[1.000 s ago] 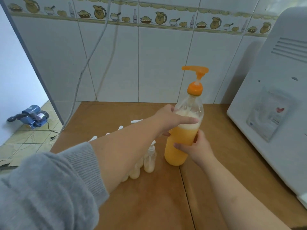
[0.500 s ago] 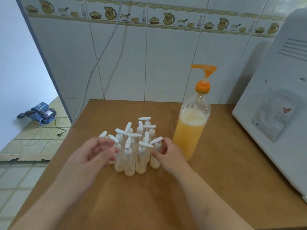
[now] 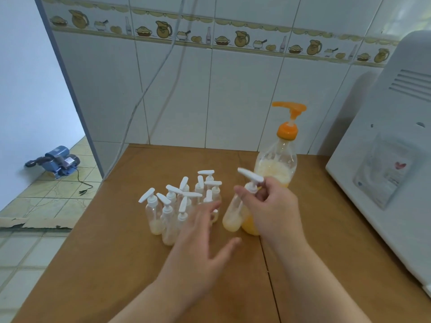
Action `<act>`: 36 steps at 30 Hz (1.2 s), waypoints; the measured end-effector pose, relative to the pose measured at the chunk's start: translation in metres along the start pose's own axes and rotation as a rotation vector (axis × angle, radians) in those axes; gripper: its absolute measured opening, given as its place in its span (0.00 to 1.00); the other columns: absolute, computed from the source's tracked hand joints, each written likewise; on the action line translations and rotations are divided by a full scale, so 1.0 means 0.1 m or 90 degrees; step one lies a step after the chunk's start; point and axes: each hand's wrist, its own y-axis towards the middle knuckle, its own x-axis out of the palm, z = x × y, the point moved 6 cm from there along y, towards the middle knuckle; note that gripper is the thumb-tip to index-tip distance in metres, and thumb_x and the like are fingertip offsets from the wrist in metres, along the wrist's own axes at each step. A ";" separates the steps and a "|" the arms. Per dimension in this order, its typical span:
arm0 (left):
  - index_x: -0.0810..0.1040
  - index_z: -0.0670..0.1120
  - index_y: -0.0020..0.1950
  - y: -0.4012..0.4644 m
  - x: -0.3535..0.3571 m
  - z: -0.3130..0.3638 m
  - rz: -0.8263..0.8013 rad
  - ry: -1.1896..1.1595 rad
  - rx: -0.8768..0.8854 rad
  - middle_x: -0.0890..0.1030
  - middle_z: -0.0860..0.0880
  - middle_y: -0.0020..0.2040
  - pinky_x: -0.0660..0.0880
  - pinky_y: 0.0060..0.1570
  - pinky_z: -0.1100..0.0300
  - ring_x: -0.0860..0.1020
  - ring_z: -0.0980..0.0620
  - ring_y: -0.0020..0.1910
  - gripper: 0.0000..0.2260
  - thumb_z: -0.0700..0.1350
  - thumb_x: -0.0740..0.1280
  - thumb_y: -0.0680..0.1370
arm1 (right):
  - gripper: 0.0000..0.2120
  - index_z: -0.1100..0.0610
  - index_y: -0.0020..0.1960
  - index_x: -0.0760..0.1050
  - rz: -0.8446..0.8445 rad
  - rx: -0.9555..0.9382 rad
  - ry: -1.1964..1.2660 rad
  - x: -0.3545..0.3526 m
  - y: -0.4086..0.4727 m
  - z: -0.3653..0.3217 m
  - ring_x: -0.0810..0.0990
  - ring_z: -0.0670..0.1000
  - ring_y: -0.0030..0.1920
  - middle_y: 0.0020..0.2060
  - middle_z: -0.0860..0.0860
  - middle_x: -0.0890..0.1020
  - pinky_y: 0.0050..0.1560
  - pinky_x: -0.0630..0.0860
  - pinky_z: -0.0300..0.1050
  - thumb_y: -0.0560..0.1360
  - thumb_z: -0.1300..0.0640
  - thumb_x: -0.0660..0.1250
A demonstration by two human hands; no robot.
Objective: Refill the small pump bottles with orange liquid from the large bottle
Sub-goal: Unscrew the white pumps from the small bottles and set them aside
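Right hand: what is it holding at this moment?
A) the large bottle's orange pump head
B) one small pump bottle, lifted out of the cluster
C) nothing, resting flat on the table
B: the right hand grips a small pump bottle by its neck, tilted, apart from the cluster; the large bottle stands untouched behind.

My left hand (image 3: 200, 243) and my right hand (image 3: 272, 215) are both bare: no rings, no gloves, no watch or band at either wrist. Back from the fingers, both forearms are uncovered all the way to the bottom edge of the view (no sleeve shows on either side). My nails are short and unpainted where they show.
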 end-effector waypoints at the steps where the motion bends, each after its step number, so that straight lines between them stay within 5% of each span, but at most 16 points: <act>1: 0.57 0.62 0.69 0.08 0.05 0.07 -0.010 -0.009 0.006 0.62 0.73 0.61 0.66 0.59 0.70 0.64 0.71 0.61 0.29 0.64 0.65 0.71 | 0.13 0.49 0.35 0.69 -0.001 0.000 0.042 -0.06 0.01 -0.11 0.66 0.41 0.23 0.21 0.42 0.71 0.26 0.66 0.32 0.70 0.49 0.73; 5: 0.61 0.59 0.70 0.35 0.12 0.24 -0.021 -0.075 -0.003 0.70 0.63 0.65 0.68 0.62 0.63 0.68 0.65 0.64 0.27 0.63 0.62 0.73 | 0.11 0.55 0.40 0.75 -0.047 0.031 0.183 -0.16 0.04 -0.29 0.66 0.40 0.21 0.20 0.43 0.68 0.25 0.67 0.29 0.67 0.51 0.75; 8: 0.70 0.59 0.60 0.41 0.12 0.21 -0.062 -0.159 -0.043 0.77 0.62 0.53 0.72 0.50 0.69 0.74 0.67 0.53 0.12 0.52 0.64 0.77 | 0.11 0.57 0.43 0.77 -0.104 0.051 0.180 -0.14 0.06 -0.26 0.67 0.40 0.24 0.25 0.46 0.71 0.27 0.69 0.30 0.68 0.52 0.74; 11: 0.74 0.59 0.57 0.39 0.13 0.15 -0.126 -0.264 -0.069 0.81 0.61 0.46 0.73 0.49 0.64 0.78 0.63 0.47 0.10 0.46 0.65 0.78 | 0.09 0.56 0.48 0.80 -0.194 0.063 0.186 -0.14 0.08 -0.23 0.71 0.40 0.28 0.34 0.52 0.76 0.30 0.68 0.30 0.70 0.54 0.72; 16: 0.75 0.56 0.56 0.35 0.17 0.07 -0.118 -0.290 -0.102 0.80 0.65 0.41 0.71 0.46 0.70 0.77 0.67 0.44 0.09 0.44 0.65 0.78 | 0.27 0.46 0.67 0.69 -0.233 0.107 0.237 -0.14 0.07 -0.13 0.82 0.44 0.49 0.46 0.48 0.84 0.51 0.76 0.37 0.70 0.57 0.71; 19: 0.75 0.56 0.60 0.33 0.24 0.06 -0.127 -0.288 -0.107 0.82 0.60 0.47 0.73 0.51 0.64 0.78 0.62 0.50 0.12 0.45 0.66 0.77 | 0.33 0.44 0.68 0.64 -0.247 0.104 0.304 -0.04 0.01 -0.17 0.83 0.43 0.48 0.45 0.50 0.86 0.49 0.76 0.35 0.68 0.61 0.72; 22: 0.76 0.54 0.58 0.33 0.24 0.01 -0.102 -0.320 -0.131 0.82 0.61 0.46 0.71 0.48 0.67 0.79 0.63 0.48 0.10 0.46 0.66 0.77 | 0.38 0.46 0.72 0.62 -0.180 0.146 0.316 -0.14 0.09 -0.05 0.82 0.42 0.50 0.45 0.48 0.86 0.66 0.67 0.49 0.67 0.59 0.74; 24: 0.77 0.54 0.57 0.33 0.25 -0.02 -0.104 -0.309 -0.132 0.82 0.59 0.46 0.72 0.50 0.63 0.79 0.60 0.49 0.09 0.46 0.66 0.78 | 0.36 0.47 0.71 0.64 -0.186 0.151 0.322 -0.15 0.09 -0.02 0.81 0.44 0.52 0.45 0.48 0.86 0.66 0.68 0.50 0.66 0.59 0.74; 27: 0.76 0.55 0.57 0.33 0.31 0.01 -0.127 -0.290 -0.118 0.82 0.57 0.49 0.74 0.55 0.59 0.79 0.59 0.51 0.10 0.45 0.66 0.77 | 0.30 0.49 0.65 0.69 -0.235 0.133 0.349 -0.07 0.03 -0.06 0.83 0.44 0.49 0.46 0.50 0.85 0.46 0.76 0.33 0.65 0.61 0.74; 29: 0.76 0.55 0.59 0.32 0.32 0.03 -0.121 -0.317 -0.117 0.83 0.57 0.50 0.74 0.55 0.61 0.79 0.59 0.52 0.11 0.44 0.66 0.77 | 0.26 0.52 0.59 0.75 -0.198 0.137 0.349 -0.11 0.05 0.00 0.83 0.45 0.48 0.46 0.50 0.85 0.40 0.77 0.31 0.62 0.60 0.75; 32: 0.76 0.55 0.59 0.33 0.31 0.00 -0.101 -0.320 -0.123 0.82 0.58 0.49 0.73 0.54 0.63 0.79 0.61 0.51 0.11 0.46 0.66 0.77 | 0.21 0.56 0.51 0.81 -0.171 0.145 0.317 -0.17 0.07 0.07 0.82 0.45 0.45 0.43 0.50 0.85 0.40 0.76 0.33 0.59 0.54 0.75; 36: 0.76 0.54 0.57 0.33 0.37 -0.02 -0.108 -0.286 -0.109 0.81 0.56 0.49 0.73 0.51 0.67 0.78 0.63 0.49 0.11 0.43 0.67 0.77 | 0.12 0.53 0.47 0.83 -0.217 0.112 0.219 -0.09 -0.01 0.03 0.78 0.52 0.44 0.45 0.59 0.81 0.50 0.78 0.47 0.64 0.53 0.76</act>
